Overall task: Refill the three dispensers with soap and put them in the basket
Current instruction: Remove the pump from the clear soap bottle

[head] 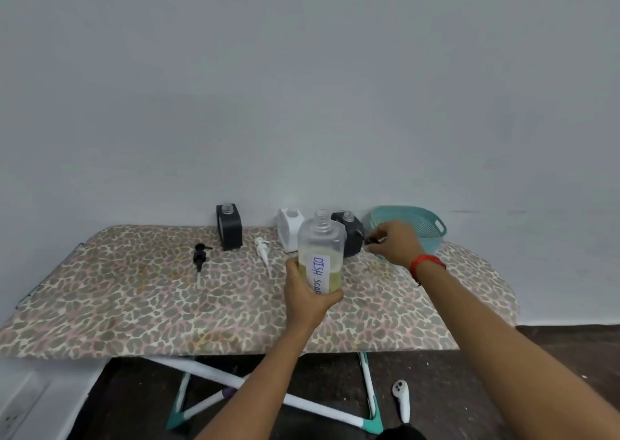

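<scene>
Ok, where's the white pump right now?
Head view, just left of centre: the white pump lies on the table between the left black dispenser and the white dispenser, left of the soap bottle.

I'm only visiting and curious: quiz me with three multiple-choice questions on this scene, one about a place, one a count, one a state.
1. Where is the basket? A) right end of the table B) left end C) on the floor
2. How many dispensers stand at the back? A) one B) three C) five
3. The soap bottle is: A) capped B) uncapped, held up C) lying down
Answers: 1A, it sits far right; 2B, left black dispenser, white dispenser, right black dispenser; 3B, the left hand holds it, neck bare.
</scene>
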